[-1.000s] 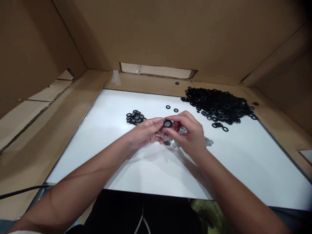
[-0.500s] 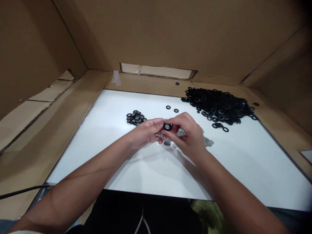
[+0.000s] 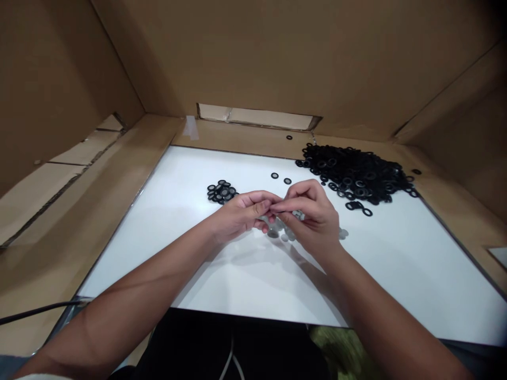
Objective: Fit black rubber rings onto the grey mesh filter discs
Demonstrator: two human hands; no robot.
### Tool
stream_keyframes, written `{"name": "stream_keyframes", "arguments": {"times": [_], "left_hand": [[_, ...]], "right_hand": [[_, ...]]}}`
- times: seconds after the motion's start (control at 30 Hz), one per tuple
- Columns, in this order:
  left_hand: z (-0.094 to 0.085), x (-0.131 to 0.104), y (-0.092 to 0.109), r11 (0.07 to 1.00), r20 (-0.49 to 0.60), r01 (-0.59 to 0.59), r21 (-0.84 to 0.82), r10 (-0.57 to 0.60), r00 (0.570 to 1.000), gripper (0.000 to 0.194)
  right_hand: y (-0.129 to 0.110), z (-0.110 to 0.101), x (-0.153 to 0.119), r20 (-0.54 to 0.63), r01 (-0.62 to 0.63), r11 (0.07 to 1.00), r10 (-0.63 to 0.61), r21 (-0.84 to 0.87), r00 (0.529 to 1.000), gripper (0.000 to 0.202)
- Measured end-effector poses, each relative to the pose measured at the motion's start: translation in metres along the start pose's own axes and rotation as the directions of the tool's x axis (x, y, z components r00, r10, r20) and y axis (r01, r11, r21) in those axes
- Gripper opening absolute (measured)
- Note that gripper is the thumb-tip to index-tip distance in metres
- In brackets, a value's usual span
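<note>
My left hand [image 3: 251, 214] is closed, its thumb and fingers pinching at the middle of the white board [image 3: 142, 253]. My right hand [image 3: 311, 214] meets it there, thumb and forefinger pressed together at the same spot. Between the fingertips is a black rubber washer, now nearly all hidden, with only a dark sliver showing. Below and behind the hands lie several loose grey discs [image 3: 273, 232], partly covered by the right hand. A small pile of black washers with grey centres [image 3: 224, 193] sits just beyond my left hand.
A large heap of black rubber rings [image 3: 356, 171] covers the board's far right corner. Two washers with grey centres [image 3: 274, 176] lie apart beyond my hands. Cardboard walls [image 3: 253, 63] enclose the back and sides. A black cable [image 3: 39, 311] enters at the left.
The washer, earlier facing me with its grey centre visible, has turned and is now mostly covered by fingers. My right hand's fingers have closed in over it.
</note>
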State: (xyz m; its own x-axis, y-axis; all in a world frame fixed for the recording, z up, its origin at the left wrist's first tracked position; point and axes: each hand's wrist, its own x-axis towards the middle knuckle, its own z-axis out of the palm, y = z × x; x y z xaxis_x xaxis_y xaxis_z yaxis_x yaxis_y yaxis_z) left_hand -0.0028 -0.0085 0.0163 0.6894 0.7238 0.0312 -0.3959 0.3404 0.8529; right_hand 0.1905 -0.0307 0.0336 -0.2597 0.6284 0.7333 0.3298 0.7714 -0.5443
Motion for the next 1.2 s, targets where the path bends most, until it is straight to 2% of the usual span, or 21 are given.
{"name": "stream_keyframes", "arguments": {"times": [0.17, 0.37, 0.5, 0.7, 1.03, 1.2], "left_hand": [[0.0029, 0.0008, -0.0009, 0.999, -0.03, -0.042, 0.029, 0.043, 0.999, 0.033], [0.0031, 0.0008, 0.0004, 0.997, -0.049, -0.069, 0.028, 0.07, 0.996, 0.029], [0.0035, -0.0002, 0.003, 0.996, -0.067, -0.083, 0.04, 0.085, 0.994, 0.029], [0.0036, 0.0, 0.0023, 0.994, -0.096, -0.092, 0.062, 0.097, 0.991, 0.033], [0.0046, 0.0006, 0.0007, 0.996, -0.042, -0.069, 0.052, 0.071, 0.997, 0.031], [0.0044, 0.0002, 0.0002, 0.993, -0.053, -0.065, 0.093, 0.07, 0.996, 0.034]], "right_hand": [[0.0002, 0.0027, -0.0026, -0.043, -0.102, 0.995, 0.102, 0.009, 0.994, 0.021], [-0.0023, 0.0004, -0.0001, -0.045, -0.024, 0.992, 0.018, -0.123, 0.999, 0.02], [-0.0031, -0.004, 0.0024, -0.039, 0.027, 0.977, -0.036, -0.212, 0.999, 0.012], [-0.0025, -0.0065, 0.0028, -0.03, 0.134, 0.955, -0.147, -0.264, 0.989, 0.011], [-0.001, -0.0059, 0.0014, -0.034, 0.139, 0.948, -0.155, -0.285, 0.987, 0.015], [-0.001, -0.0055, 0.0012, -0.009, 0.133, 0.948, -0.142, -0.29, 0.99, 0.017]]}}
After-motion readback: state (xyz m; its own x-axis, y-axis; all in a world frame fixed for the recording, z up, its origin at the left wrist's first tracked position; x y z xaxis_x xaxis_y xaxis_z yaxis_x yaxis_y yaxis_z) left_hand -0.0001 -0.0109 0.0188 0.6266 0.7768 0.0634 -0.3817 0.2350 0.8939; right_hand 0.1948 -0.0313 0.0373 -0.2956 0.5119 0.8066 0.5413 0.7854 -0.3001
